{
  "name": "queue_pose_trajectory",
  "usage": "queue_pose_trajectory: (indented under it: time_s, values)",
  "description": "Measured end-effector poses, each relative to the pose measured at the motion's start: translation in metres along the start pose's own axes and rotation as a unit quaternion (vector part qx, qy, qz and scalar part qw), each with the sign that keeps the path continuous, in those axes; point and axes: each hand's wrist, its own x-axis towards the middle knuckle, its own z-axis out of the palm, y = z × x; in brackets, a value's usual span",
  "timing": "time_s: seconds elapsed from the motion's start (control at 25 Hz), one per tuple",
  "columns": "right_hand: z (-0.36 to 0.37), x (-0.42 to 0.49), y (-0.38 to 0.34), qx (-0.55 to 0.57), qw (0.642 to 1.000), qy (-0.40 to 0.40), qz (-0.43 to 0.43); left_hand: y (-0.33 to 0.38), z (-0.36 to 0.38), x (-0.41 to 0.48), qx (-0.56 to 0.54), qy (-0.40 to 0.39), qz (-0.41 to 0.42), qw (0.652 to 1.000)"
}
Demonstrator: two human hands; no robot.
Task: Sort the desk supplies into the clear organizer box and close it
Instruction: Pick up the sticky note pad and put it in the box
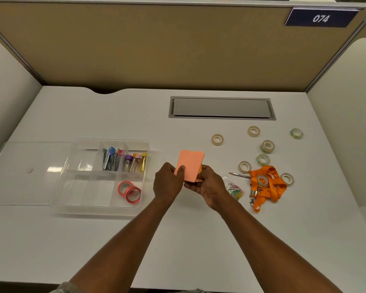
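I have the stack of orange sticky notes [190,166] pinched between both hands, my left hand [168,182] closed on its near left edge and my right hand [207,187] cupped under it, just right of the clear organizer box [106,142] on the surface [178,240]. This looks like the sorting step; next I'd carry the notes left into an empty compartment. The box already holds clips and small capped tubes in back and two red tape rolls [129,191] front right, its lid [28,172] lying open alongside.
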Motion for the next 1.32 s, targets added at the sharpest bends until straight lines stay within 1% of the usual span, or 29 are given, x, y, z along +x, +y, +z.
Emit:
queue_pose_trajectory:
  time_s: [0.08, 0.2, 0.28, 0.4, 0.44, 0.52, 0.6, 0.68, 0.76, 0.8, 0.84, 0.92, 0.96, 1.0, 1.04, 1.16, 1.2, 1.24, 1.32]
  values:
    - [-0.001, -0.001, -0.001, -0.026, 1.0, 0.004, -0.002, -0.001, 0.001, -0.001, 0.021, 0.008, 0.011, 1.0]
    - [-0.004, 0.0, -0.004, -0.102, 0.995, 0.005, -0.022, -0.003, 0.0, 0.0, 0.007, -0.008, 0.01, 1.0]
    - [-0.008, 0.002, -0.005, -0.153, 0.987, 0.013, -0.035, -0.004, -0.002, 0.003, -0.027, -0.031, -0.001, 0.999]
    - [-0.01, 0.005, -0.004, -0.178, 0.983, 0.017, -0.039, 0.0, -0.006, 0.007, -0.122, -0.087, -0.018, 0.989]
    - [-0.009, 0.006, -0.003, -0.189, 0.981, 0.023, -0.041, 0.001, -0.007, 0.007, -0.126, -0.088, -0.005, 0.988]
    - [-0.008, 0.009, -0.001, -0.2, 0.978, 0.036, -0.042, 0.006, -0.009, 0.004, -0.104, -0.062, 0.035, 0.992]
    - [-0.007, 0.01, -0.001, -0.137, 0.99, 0.008, -0.021, 0.015, -0.011, -0.004, -0.095, -0.047, 0.076, 0.991]
    - [-0.006, 0.008, -0.006, -0.042, 0.998, -0.039, 0.015, 0.023, -0.014, -0.011, -0.094, -0.087, 0.121, 0.984]
    - [-0.007, 0.007, -0.013, 0.03, 0.996, -0.074, 0.034, 0.027, -0.016, -0.014, -0.105, -0.143, 0.151, 0.972]
    - [-0.009, 0.007, -0.016, 0.059, 0.994, -0.087, 0.04, 0.027, -0.017, -0.013, -0.102, -0.152, 0.166, 0.969]
    - [-0.011, 0.008, -0.019, 0.087, 0.99, -0.099, 0.048, 0.026, -0.017, -0.011, -0.088, -0.133, 0.187, 0.969]
    - [-0.012, 0.007, -0.024, 0.135, 0.98, -0.128, 0.071, 0.022, -0.019, -0.004, -0.045, -0.041, 0.232, 0.971]
    - [-0.012, 0.007, -0.026, 0.155, 0.974, -0.141, 0.083, 0.021, -0.021, 0.0, -0.028, -0.003, 0.241, 0.97]
    - [-0.011, 0.006, -0.028, 0.172, 0.969, -0.152, 0.092, 0.02, -0.024, 0.004, -0.018, 0.014, 0.238, 0.971]
    - [-0.011, 0.006, -0.029, 0.183, 0.965, -0.159, 0.096, 0.02, -0.026, 0.008, -0.014, 0.009, 0.223, 0.975]
    - [-0.009, 0.005, -0.027, 0.184, 0.961, -0.182, 0.097, 0.024, -0.032, 0.019, -0.031, -0.064, 0.158, 0.985]
    - [-0.008, 0.005, -0.027, 0.176, 0.961, -0.192, 0.097, 0.026, -0.033, 0.022, -0.04, -0.076, 0.148, 0.985]
    - [-0.007, 0.004, -0.026, 0.168, 0.96, -0.2, 0.097, 0.027, -0.035, 0.024, -0.052, -0.075, 0.145, 0.985]
    - [-0.006, 0.004, -0.025, 0.158, 0.96, -0.21, 0.102, 0.029, -0.036, 0.026, -0.079, -0.047, 0.141, 0.986]
